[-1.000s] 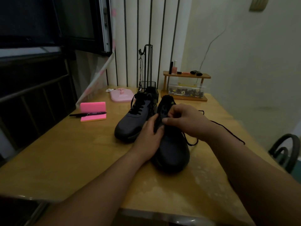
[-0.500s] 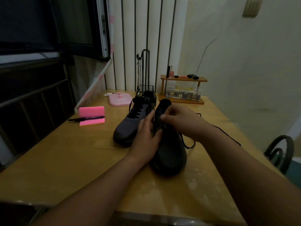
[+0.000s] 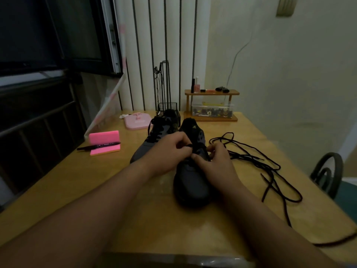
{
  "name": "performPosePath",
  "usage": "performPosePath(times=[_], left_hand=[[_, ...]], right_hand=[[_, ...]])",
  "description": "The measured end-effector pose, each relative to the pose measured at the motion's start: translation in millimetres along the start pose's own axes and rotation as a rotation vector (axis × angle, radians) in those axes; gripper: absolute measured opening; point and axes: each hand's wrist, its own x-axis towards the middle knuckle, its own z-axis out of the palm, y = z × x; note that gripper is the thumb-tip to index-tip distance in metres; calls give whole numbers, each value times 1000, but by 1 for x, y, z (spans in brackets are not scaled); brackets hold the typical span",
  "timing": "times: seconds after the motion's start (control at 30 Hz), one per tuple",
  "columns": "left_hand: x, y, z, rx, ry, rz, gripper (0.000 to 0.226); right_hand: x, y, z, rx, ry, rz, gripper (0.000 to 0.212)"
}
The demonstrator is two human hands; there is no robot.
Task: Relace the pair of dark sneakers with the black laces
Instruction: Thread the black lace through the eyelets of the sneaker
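Two dark sneakers stand side by side on the wooden table (image 3: 58,190), toes toward me. The left sneaker (image 3: 152,140) is laced with a black lace. The right sneaker (image 3: 191,182) is under both my hands. My left hand (image 3: 168,153) pinches a bit of black lace at the eyelets near the tongue. My right hand (image 3: 214,161) has curled fingers at the same eyelets, gripping the lace there. The long black lace (image 3: 270,167) trails in loose loops over the table to the right of that sneaker.
A pink sticky-note block (image 3: 105,143) with a black marker (image 3: 98,147) lies at the left. A pink dish (image 3: 138,121), a black wire stand (image 3: 164,93) and a wooden shelf (image 3: 211,104) with small items stand at the back. A chair (image 3: 326,175) is at the right edge.
My right hand has dropped from the tongue to the lower eyelets and my left hand moved up to meet it. Far more lace lies loose on the table to the right.
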Motion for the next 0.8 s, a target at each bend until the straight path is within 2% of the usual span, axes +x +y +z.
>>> performPosePath(times=[0.07,0.17,0.23,0.3,0.4,0.43,0.47,0.5,0.57,0.63,0.67,0.73,0.8], left_hand=[[2,3,-2,-25,-65,-88,12],[7,4,-6,202,-112,-156,24],[11,4,-7,245,-118,-169,24],[11,2,-8,29,-81,-172,27],[4,-15,-15,-629,-27,-148,34],[1,-21,-18,-736,-20,-162,32],[-2,-27,-18,-711,-25,-201,31],[-4,-31,-18,-588,-45,-258,33],[-4,-29,-15,-225,-93,-334,42],[-4,-17,-11,44,-101,-280,42],[-4,-12,-10,99,-83,-220,38],[-2,-7,-14,9,-34,-148,34],[1,-9,-23,-361,87,-114,32]], right_hand=[[0,4,3,7,23,-8,58],[-1,10,6,45,29,-13,59],[-1,14,8,79,23,1,59],[-1,15,9,123,16,18,58],[-1,15,9,176,-4,38,58],[-2,15,9,170,0,28,58],[-2,15,9,163,6,19,58],[-3,15,9,164,14,17,58],[-2,17,10,180,27,18,57],[-3,17,11,182,32,13,57],[-2,18,11,185,32,13,57],[-2,18,11,193,32,13,57],[-2,19,11,191,28,15,57]])
